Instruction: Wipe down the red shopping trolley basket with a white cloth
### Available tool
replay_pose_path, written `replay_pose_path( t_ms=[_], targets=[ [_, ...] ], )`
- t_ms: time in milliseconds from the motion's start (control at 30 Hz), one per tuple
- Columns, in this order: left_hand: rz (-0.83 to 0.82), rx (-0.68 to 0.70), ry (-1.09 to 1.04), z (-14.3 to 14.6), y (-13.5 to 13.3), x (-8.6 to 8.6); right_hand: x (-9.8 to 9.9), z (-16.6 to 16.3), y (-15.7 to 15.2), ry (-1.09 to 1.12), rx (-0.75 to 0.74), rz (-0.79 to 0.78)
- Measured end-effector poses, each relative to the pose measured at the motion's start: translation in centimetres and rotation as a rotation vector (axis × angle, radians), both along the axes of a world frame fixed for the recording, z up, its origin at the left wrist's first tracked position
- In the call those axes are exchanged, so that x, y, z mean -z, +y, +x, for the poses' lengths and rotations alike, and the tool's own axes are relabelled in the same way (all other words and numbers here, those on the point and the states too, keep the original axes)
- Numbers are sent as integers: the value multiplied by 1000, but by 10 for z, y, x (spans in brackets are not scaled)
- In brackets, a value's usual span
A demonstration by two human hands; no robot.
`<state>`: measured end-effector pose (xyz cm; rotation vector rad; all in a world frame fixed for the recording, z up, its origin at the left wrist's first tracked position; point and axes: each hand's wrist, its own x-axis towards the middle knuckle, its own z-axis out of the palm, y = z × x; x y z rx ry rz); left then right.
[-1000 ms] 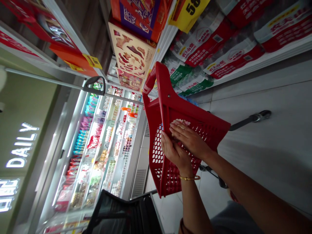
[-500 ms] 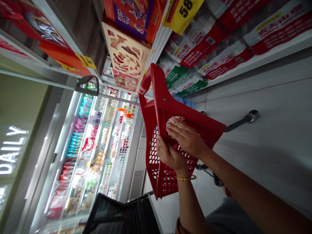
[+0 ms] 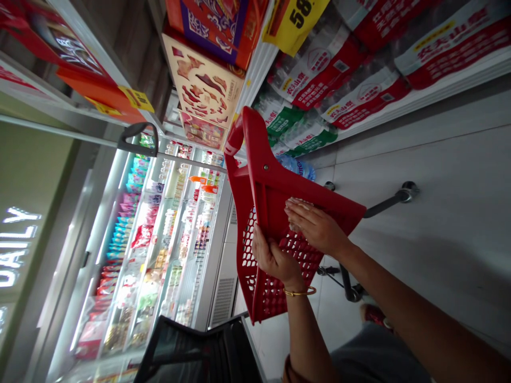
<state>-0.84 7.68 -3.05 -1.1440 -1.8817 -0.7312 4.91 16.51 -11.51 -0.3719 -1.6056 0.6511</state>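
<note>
Head view: the right hand (image 3: 317,226) lies flat over a pale cloth (image 3: 306,202) against the side of the red basket (image 3: 275,202); whether its fingers pinch the cloth, I cannot tell. The left hand (image 3: 276,260) sits half-curled at the rim (image 3: 254,194) (how firmly is unclear). The cloth looks light and limp, best held bunched; the basket seems stiff, smooth, perhaps slippery, steadiest by rim or handle (image 3: 235,134).
</note>
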Motion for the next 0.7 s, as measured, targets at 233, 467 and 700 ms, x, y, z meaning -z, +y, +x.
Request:
replay_pose_path(
  t_ms=[233,467,700],
  targets=[
    [21,13,-10,1,-3,-1,18,5,-12,37,-1,-54],
    [39,-26,-22,-1,-9,1,27,6,-21,91,46,-119],
    [33,-94,-51,12,-7,0,27,3,-27,91,73,-151]
  ],
)
